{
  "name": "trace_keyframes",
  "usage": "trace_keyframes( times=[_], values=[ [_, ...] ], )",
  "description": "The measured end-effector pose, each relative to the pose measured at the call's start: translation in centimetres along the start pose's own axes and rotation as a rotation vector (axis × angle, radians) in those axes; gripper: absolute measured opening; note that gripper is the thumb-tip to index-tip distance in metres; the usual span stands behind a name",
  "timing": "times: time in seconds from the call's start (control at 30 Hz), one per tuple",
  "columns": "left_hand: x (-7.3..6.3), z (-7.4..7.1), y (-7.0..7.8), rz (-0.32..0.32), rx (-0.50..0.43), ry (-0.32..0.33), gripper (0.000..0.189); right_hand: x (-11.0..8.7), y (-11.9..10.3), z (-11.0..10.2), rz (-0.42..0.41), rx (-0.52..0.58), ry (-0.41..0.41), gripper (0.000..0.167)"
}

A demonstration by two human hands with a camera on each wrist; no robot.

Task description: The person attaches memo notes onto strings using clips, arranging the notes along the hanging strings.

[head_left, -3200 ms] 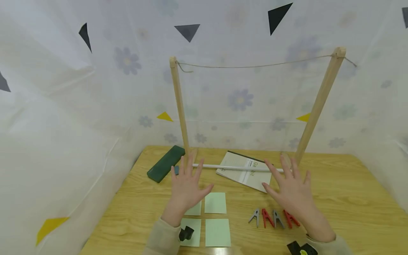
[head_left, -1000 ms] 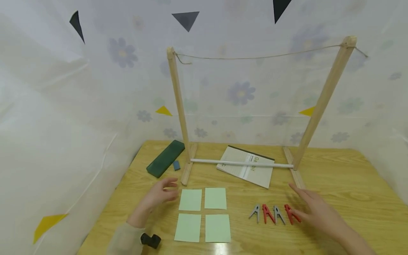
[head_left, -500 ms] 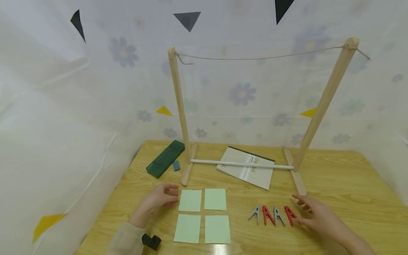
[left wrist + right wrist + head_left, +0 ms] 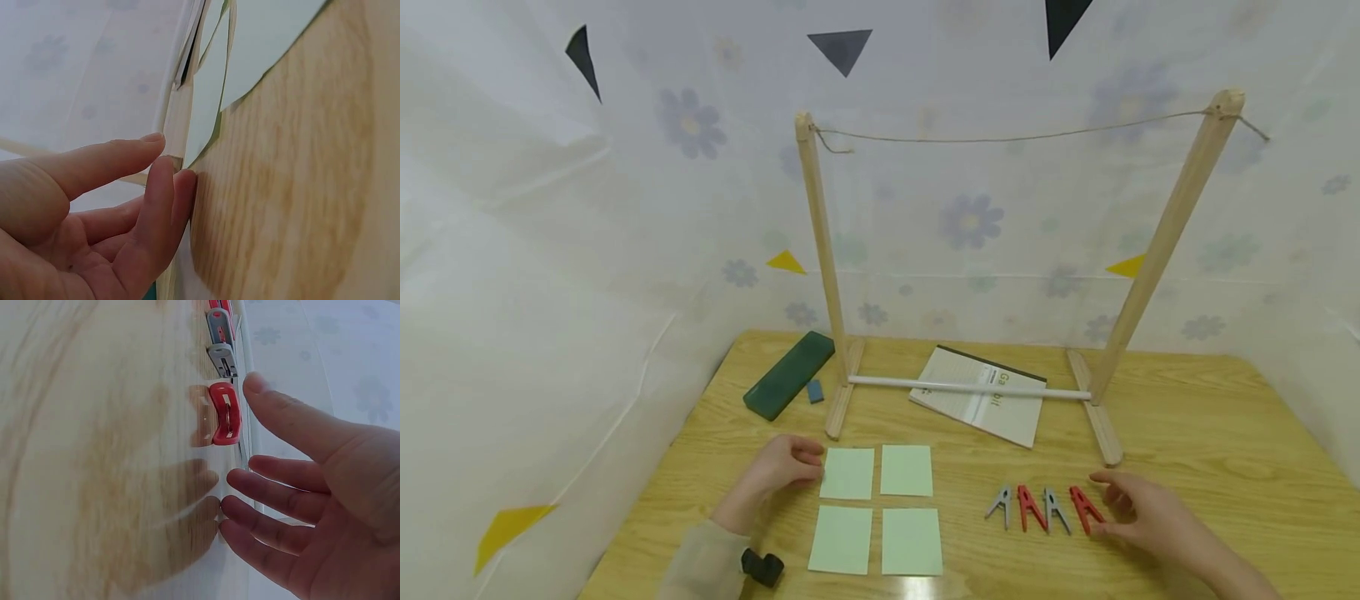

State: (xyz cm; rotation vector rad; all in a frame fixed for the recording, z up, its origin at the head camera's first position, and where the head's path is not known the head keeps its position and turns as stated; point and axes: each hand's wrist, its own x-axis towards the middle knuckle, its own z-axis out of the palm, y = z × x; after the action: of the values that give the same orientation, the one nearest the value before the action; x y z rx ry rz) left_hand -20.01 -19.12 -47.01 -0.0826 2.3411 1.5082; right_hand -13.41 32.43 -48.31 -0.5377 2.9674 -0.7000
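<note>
Holding nothing, fingers loosely bent: left hand (image 4: 784, 462) beside paper (image 4: 847, 473), right hand (image 4: 1153, 514) beside clothespin (image 4: 1081, 499).

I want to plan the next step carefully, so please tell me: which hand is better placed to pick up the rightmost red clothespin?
Probably the right hand: it holds nothing and is close beside that red clothespin. The left hand is farther off, beside a pale green paper square.

Pale-green notes (image 4: 847, 473), red and grey clips (image 4: 1080, 500)
</note>
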Motion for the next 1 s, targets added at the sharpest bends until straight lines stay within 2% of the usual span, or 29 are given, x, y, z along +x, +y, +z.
trace_keyframes(
  times=[0.37, 0.43, 0.7, 0.87, 1.0],
  values=[
    [0.6, 0.7, -0.3, 0.009, 0.041, 0.087, 0.037, -0.1, 0.1, 0.3, 0.031, -0.009, -0.018, 0.069],
    [0.7, 0.9, -0.4, 0.015, 0.075, 0.106, 0.037, -0.1, 0.1, 0.4, 0.033, -0.011, -0.024, 0.069],
    [0.9, 1.6, -0.6, 0.102, 0.296, 0.153, 0.041, 0.0, 0.1, 0.5, 0.003, -0.006, -0.041, 0.063],
    [0.8, 1.8, -0.4, 0.13, 0.341, 0.16, 0.041, 0.1, 0.1, 0.5, 0.005, 0.009, -0.061, 0.061],
    [0.7, 1.8, -0.3, 0.126, 0.347, 0.161, 0.039, 0.3, 0.0, 0.5, 0.02, 0.018, -0.082, 0.059]
  ],
)
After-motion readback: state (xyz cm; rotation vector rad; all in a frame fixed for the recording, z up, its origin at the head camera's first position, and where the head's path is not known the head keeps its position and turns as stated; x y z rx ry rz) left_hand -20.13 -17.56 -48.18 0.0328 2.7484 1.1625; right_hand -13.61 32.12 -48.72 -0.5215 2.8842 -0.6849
